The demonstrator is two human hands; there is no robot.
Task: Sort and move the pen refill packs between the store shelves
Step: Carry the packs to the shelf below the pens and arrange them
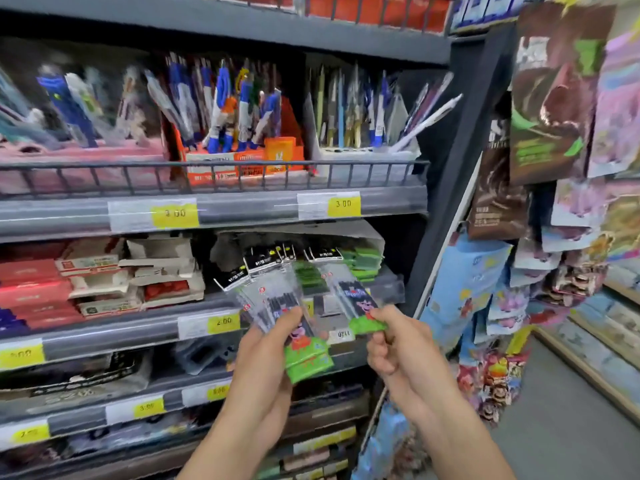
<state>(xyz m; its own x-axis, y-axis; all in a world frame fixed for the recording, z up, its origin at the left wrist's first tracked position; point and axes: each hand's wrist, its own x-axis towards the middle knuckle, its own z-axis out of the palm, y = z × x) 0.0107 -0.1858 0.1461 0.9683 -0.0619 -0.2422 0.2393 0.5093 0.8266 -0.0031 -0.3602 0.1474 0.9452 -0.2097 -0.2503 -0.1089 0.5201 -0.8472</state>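
Note:
My left hand grips a fanned stack of pen refill packs, clear sleeves with black header cards and green cartoon bottoms, thumb on top. My right hand pinches the green bottom end of one separate refill pack, held just right of the stack. Both hands hover in front of the second shelf, where a white open box holds more packs with green edges.
The upper wire-fronted shelf carries boxes of upright pens. Red and white cartons fill the second shelf's left side. Yellow price labels line the shelf fronts. Hanging toy and sticker packs crowd the right, beside a grey aisle floor.

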